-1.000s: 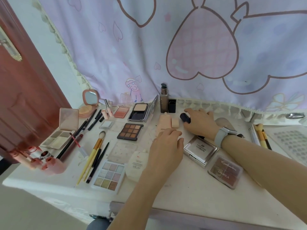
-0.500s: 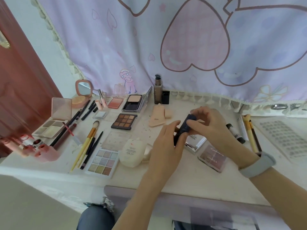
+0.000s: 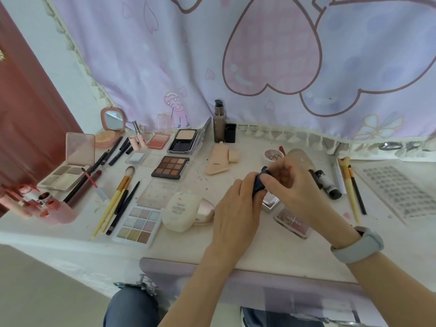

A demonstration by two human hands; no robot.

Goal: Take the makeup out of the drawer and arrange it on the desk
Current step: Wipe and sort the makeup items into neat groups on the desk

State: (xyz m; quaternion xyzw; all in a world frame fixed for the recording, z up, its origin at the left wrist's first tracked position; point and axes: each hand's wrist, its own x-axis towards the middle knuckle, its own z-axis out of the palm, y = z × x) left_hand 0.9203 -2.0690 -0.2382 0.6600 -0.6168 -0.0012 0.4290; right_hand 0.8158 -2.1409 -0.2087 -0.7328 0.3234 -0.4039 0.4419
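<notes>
Both hands hold a small dark blue makeup tube (image 3: 259,184) above the middle of the white desk (image 3: 271,246). My left hand (image 3: 236,213) grips its lower end; my right hand (image 3: 290,185) pinches its upper end. Under the hands lie a silver compact (image 3: 271,201) and a pink palette (image 3: 293,223), both partly hidden. The drawer front (image 3: 236,279) runs along the desk's near edge.
Palettes (image 3: 136,224), brushes (image 3: 118,197), pencils, a cream tube (image 3: 180,214) and lip glosses cover the desk's left half. A pump bottle (image 3: 219,121) stands at the back by the curtain. Brushes (image 3: 351,187), a black tube (image 3: 326,184) and a sticker sheet (image 3: 398,192) lie right.
My right hand lifted the dark tube off the desk from the back, and my left hand came up to grip it. The camera view shifted right and down.
</notes>
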